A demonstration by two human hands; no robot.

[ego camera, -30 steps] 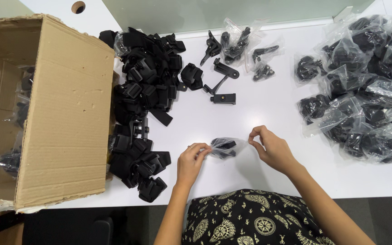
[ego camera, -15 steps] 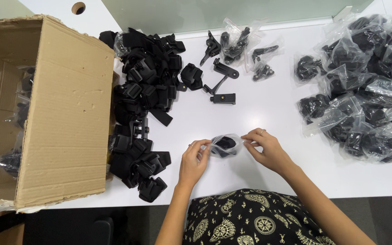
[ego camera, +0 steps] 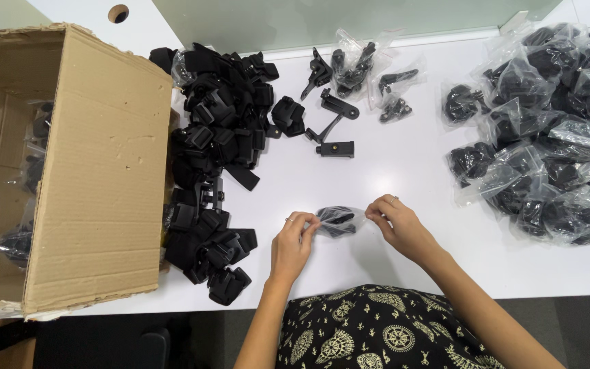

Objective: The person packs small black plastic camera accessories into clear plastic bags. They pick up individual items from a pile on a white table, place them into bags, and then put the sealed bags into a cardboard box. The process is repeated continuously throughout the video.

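Lowered a touch and drawn flatter since a moment ago, a small clear plastic bag holding a black plastic part (ego camera: 336,221) is pinched at its ends between the left hand (ego camera: 292,244) and right hand (ego camera: 399,225), just above the white bench (ego camera: 390,171); the sealing step looks under way, and closing it calls for an even press along the opening. Loose black clips (ego camera: 216,157) lie left beside a cardboard box (ego camera: 97,178), filled bags (ego camera: 554,130) right
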